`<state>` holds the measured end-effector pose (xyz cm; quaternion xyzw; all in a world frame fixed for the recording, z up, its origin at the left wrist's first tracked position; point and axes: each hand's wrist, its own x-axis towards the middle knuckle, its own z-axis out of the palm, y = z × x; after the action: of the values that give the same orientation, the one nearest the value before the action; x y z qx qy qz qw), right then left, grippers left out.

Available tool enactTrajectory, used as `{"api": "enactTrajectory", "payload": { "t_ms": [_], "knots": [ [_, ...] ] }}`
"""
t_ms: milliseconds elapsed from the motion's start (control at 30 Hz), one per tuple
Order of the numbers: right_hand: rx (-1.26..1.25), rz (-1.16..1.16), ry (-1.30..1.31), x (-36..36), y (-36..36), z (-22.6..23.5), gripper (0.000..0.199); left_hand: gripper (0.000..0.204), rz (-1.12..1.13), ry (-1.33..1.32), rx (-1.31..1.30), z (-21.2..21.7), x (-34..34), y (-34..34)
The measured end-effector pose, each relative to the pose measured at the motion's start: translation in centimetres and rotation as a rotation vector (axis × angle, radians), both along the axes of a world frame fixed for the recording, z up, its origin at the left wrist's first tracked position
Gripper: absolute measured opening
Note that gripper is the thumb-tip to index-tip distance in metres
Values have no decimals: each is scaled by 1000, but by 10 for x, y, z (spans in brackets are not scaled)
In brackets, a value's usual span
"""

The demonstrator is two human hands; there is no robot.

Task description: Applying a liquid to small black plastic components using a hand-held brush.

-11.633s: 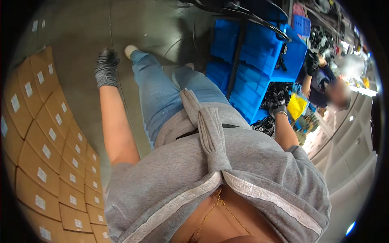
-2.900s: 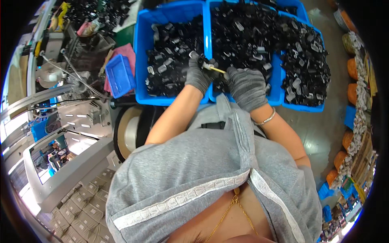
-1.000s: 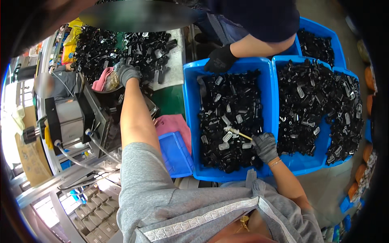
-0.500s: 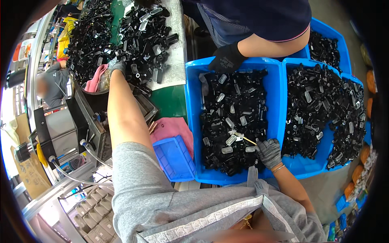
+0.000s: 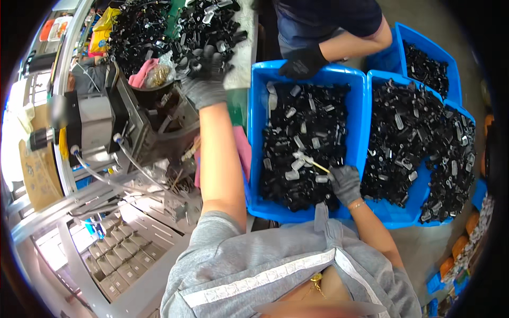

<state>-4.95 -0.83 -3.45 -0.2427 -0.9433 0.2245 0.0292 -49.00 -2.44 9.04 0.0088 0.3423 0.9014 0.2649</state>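
Observation:
My left hand (image 5: 205,82), in a grey and black glove, reaches over the near edge of a pile of small black plastic parts (image 5: 204,26) on the table. Its dark fingers look spread, though motion blurs them against the parts. My gloved right hand (image 5: 345,184) is closed around a thin yellowish stick (image 5: 320,167) at the front right of a blue bin (image 5: 361,127). The stick's whitish far end (image 5: 302,157) lies over black parts and clear plastic pieces (image 5: 292,175) in the bin.
Across the bin, another person's black-gloved hand (image 5: 303,62) rests at the far rim. More blue bins of black parts (image 5: 395,216) stand to the right. Left are a metal machine (image 5: 98,114) with hoses and a dark container with a pink cloth (image 5: 142,74).
My left hand has moved right from beside the pink cloth, and its forearm now covers most of the small blue tray. My right hand still holds the stick. The view has shifted.

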Motion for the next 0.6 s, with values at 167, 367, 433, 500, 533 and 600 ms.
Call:
{"api": "enactTrajectory", "payload": {
  "t_ms": [167, 367, 433, 500, 533, 600],
  "knots": [
    [-292, -285, 496, -33, 21, 104, 19, 24, -275, 164, 279, 7, 78, -38],
    [-41, -114, 566, -18, 36, 224, 15, 19, -199, 115, 107, 28, 161, -56],
    [45, -46, 530, -8, 30, 231, 16, 16, -126, 247, 40, 34, 187, -62],
    [72, -40, 523, 5, 20, 235, 17, 13, -27, 365, 11, 45, 212, -71],
    [94, -40, 513, 11, 15, 236, 17, 13, -22, 368, 13, 48, 221, -77],
    [145, -23, 512, 20, 5, 241, 17, 14, -81, 460, -135, 57, 242, -88]
  ]
}}
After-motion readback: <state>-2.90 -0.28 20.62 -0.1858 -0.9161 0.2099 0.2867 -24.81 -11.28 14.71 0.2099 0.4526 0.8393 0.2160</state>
